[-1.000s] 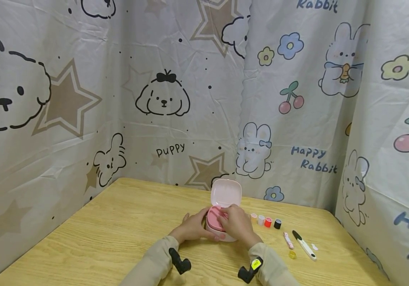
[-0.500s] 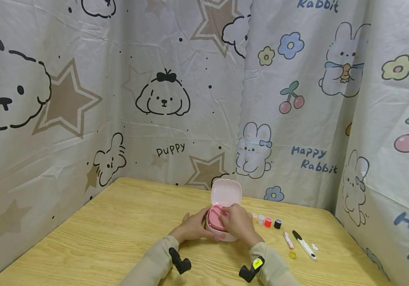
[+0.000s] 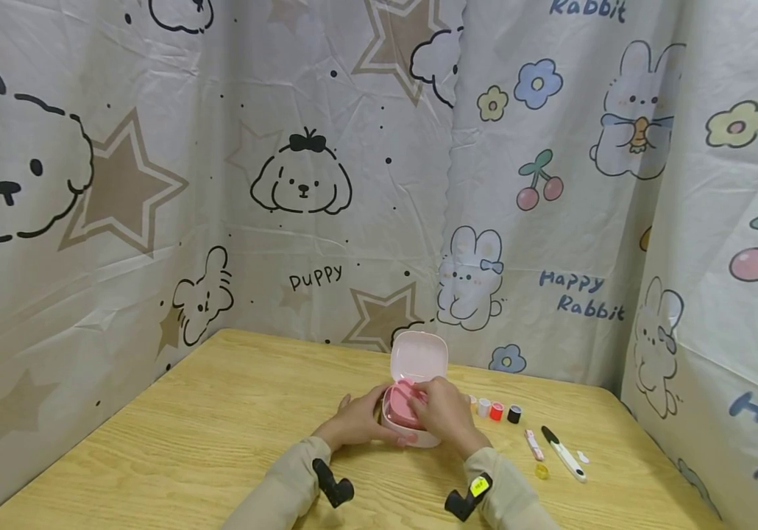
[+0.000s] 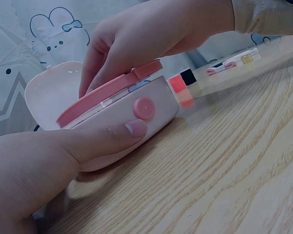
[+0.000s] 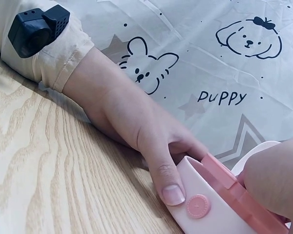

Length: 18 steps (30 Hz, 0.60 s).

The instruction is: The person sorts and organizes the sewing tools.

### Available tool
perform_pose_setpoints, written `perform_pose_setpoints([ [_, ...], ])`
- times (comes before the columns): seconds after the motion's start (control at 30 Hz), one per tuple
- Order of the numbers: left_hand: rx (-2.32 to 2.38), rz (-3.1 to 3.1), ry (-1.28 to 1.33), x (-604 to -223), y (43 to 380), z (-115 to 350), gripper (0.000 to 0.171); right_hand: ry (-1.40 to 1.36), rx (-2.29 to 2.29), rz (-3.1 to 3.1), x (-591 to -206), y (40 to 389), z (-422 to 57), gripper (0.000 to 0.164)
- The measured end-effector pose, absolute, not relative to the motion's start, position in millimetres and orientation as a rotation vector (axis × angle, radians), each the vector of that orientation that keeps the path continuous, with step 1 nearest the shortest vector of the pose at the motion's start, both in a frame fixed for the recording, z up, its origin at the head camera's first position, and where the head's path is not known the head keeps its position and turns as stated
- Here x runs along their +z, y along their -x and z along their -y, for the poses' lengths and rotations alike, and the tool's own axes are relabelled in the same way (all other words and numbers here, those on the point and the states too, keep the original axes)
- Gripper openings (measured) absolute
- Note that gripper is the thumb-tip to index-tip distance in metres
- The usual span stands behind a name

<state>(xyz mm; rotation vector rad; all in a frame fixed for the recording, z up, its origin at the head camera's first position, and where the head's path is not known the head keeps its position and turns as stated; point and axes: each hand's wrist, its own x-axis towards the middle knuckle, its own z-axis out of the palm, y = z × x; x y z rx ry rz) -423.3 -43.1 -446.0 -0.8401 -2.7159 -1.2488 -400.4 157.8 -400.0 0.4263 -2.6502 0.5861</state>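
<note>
A small pale pink box [image 4: 122,124] with a round pink button on its front stands on the table, its lid [image 3: 420,357] raised at the back. My left hand [image 3: 357,422] grips the box from the left, thumb across the front beside the button and fingers round the far side. In the mouth of the box sits a darker pink tray [image 3: 402,405], its rim standing above the box wall in the left wrist view. My right hand [image 3: 447,417] reaches over from the right and pinches the tray, its fingertips partly hidden inside it.
Several small thread spools, among them a red one [image 3: 497,411] and a black one [image 3: 514,414], stand right of the box. Nearer lie a pink-and-white rolled strip [image 3: 534,445], a white tool with a black end [image 3: 564,455], a yellow round piece [image 3: 542,471] and a small white piece [image 3: 583,457].
My right hand has moved slightly to the right, and the tray in the box has shifted a little with it. My left hand keeps its place on the box.
</note>
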Motion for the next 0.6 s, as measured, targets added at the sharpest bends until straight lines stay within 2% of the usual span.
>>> perform_pose_setpoints([
  [0.6,-1.270,2.735,0.805,-449.1,425.9,43.6,0.109,-0.348,0.614,2.663,-386.3,399.9,-166.7,0.026],
])
